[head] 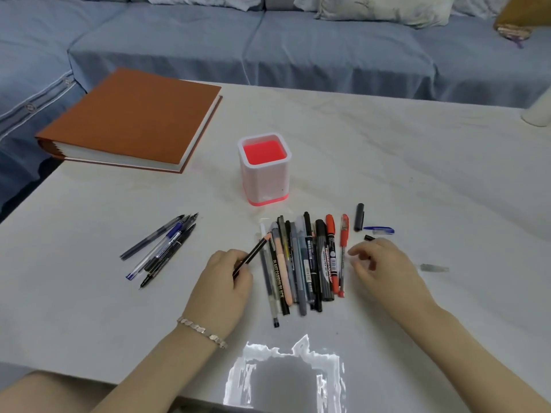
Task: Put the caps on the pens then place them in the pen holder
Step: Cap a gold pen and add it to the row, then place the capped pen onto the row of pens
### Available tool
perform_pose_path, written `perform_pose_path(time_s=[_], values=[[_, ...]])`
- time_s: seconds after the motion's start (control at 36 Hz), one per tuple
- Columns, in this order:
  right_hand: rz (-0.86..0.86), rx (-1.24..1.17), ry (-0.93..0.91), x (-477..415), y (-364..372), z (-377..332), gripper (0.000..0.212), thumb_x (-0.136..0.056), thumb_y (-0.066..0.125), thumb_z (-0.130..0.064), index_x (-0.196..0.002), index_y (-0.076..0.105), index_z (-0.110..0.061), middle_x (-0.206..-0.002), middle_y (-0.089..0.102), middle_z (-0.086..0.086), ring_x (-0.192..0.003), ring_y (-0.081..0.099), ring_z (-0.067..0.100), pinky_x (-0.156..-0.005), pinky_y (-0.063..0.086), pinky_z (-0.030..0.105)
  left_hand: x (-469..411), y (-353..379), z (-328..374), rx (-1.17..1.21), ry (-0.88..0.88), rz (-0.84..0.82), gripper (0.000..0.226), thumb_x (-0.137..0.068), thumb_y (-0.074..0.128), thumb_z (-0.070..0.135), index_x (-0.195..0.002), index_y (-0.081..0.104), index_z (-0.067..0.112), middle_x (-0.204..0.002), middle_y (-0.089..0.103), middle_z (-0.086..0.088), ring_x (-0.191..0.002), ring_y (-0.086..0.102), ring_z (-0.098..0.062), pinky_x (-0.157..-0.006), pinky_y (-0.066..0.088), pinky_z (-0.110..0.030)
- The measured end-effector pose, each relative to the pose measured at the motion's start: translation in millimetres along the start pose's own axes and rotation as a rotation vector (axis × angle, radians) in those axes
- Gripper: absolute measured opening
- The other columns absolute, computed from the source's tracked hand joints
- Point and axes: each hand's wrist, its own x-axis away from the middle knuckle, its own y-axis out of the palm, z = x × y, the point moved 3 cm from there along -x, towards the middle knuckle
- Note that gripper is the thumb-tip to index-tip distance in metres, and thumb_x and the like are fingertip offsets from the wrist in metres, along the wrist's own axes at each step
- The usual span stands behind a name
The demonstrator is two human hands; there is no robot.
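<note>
The white pen holder (264,183) with a red inside stands upright at the table's middle. Just in front of it lies a pile of several pens and markers (301,263). My left hand (229,272) grips a thin black pen (253,253), its tip pointing up and right over the pile's left edge. My right hand (378,263) hovers right of the pile with loosely curled fingers and holds nothing that I can see. Loose caps lie near it: a long black cap (359,217), a blue cap (380,230), a short black cap (369,238) and a clear cap (433,268). Several uncapped pens (161,248) lie at the left.
A thick brown album (134,120) lies at the table's far left corner. A white object (539,114) stands at the right edge. A blue sofa (298,49) runs behind the table. Bright glare (283,374) marks the near table edge.
</note>
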Motion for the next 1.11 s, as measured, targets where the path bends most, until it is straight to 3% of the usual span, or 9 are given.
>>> perform_pose_path(time_s=[0.11, 0.19, 0.31, 0.39, 0.53, 0.81, 0.94, 1.06, 1.11], values=[[0.067, 0.043, 0.203, 12.5, -23.2, 43.9, 0.019, -0.088, 0.052, -0.015, -0.104, 0.062, -0.014, -0.091, 0.048, -0.001, -0.076, 0.045, 0.014, -0.07, 0.032, 0.025, 6.6, 9.1, 29.7, 0.091, 0.085, -0.077, 0.014, -0.09, 0.046, 0.017, -0.089, 0.054, 0.029, -0.072, 0.059, 0.004, -0.058, 0.048, -0.004, -0.056, 0.038, -0.008], [0.077, 0.076, 0.313, 19.8, -30.5, 66.2, 0.022, -0.087, 0.053, -0.022, -0.107, 0.058, -0.013, -0.094, 0.049, 0.001, -0.08, 0.049, 0.019, -0.072, 0.035, 0.027, 12.2, 17.5, 43.2, 0.127, 0.104, -0.134, 0.015, -0.09, 0.047, 0.017, -0.088, 0.056, 0.029, -0.064, 0.059, 0.004, -0.056, 0.05, -0.003, -0.051, 0.038, -0.01], [0.059, 0.076, 0.386, 22.8, -30.8, 78.3, 0.034, -0.087, 0.054, -0.025, -0.118, 0.05, -0.012, -0.113, 0.053, 0.01, -0.1, 0.055, 0.028, -0.077, 0.037, 0.03, 15.7, 26.1, 52.5, 0.13, 0.107, -0.177, 0.014, -0.089, 0.048, 0.018, -0.093, 0.059, 0.026, -0.065, 0.06, 0.004, -0.051, 0.047, -0.003, -0.05, 0.038, -0.014], [0.068, 0.026, 0.413, 23.0, -29.5, 83.6, 0.043, -0.087, 0.054, -0.026, -0.127, 0.042, -0.013, -0.116, 0.05, 0.01, -0.104, 0.053, 0.027, -0.079, 0.036, 0.03, 18.2, 29.2, 57.6, 0.124, 0.09, -0.191, 0.017, -0.089, 0.049, 0.018, -0.088, 0.056, 0.033, -0.07, 0.062, 0.004, -0.057, 0.053, -0.009, -0.058, 0.046, -0.024], [0.049, 0.017, 0.41, 19.4, -28.5, 91.2, 0.033, -0.088, 0.054, -0.029, -0.114, 0.056, -0.009, -0.096, 0.044, 0.005, -0.085, 0.05, 0.025, -0.075, 0.034, 0.026, 21.9, 29.1, 59.0, 0.093, 0.069, -0.21, 0.017, -0.088, 0.05, 0.016, -0.091, 0.06, 0.029, -0.075, 0.065, 0.002, -0.068, 0.06, -0.017, -0.066, 0.053, -0.036], [0.06, -0.078, 0.347, 17.4, -42.2, 95.1, 0.018, -0.075, 0.072, -0.018, -0.088, 0.066, -0.007, -0.073, 0.055, 0.0, -0.071, 0.048, 0.015, -0.057, 0.033, 0.02, 21.6, 30.3, 61.8, 0.112, 0.056, -0.216, 0.017, -0.088, 0.051, 0.016, -0.087, 0.056, 0.032, -0.072, 0.061, 0.011, -0.062, 0.055, -0.008, -0.061, 0.05, -0.025], [0.152, -0.049, 0.217, 21.1, -41.6, 88.9, 0.015, -0.078, 0.069, -0.016, -0.09, 0.069, -0.007, -0.081, 0.052, 0.004, -0.075, 0.048, 0.018, -0.066, 0.033, 0.024, 22.2, 29.9, 61.7, 0.148, 0.054, -0.22, 0.028, -0.088, 0.052, 0.016, -0.078, 0.051, 0.042, -0.07, 0.062, 0.011, -0.065, 0.055, -0.004, -0.058, 0.047, -0.019], [0.378, -0.253, 0.15, 26.7, -42.9, 74.1, 0.013, -0.078, 0.069, -0.01, -0.09, 0.069, -0.003, -0.088, 0.047, -0.002, -0.073, 0.054, -0.003, -0.07, 0.036, 0.004, 24.2, 27.1, 62.1, 0.191, 0.048, -0.205, 0.029, -0.086, 0.053, 0.015, -0.077, 0.054, 0.042, -0.069, 0.064, 0.008, -0.068, 0.055, -0.006, -0.062, 0.046, -0.019], [0.43, -0.293, 0.113, 28.8, -44.0, 62.4, 0.009, -0.077, 0.069, -0.011, -0.085, 0.069, -0.007, -0.093, 0.051, -0.007, -0.074, 0.053, -0.004, -0.071, 0.035, 0.001, 25.2, 25.9, 62.1, 0.208, 0.045, -0.198, 0.028, -0.086, 0.054, 0.015, -0.077, 0.055, 0.042, -0.079, 0.063, 0.015, -0.068, 0.055, -0.011, -0.061, 0.046, -0.02]])
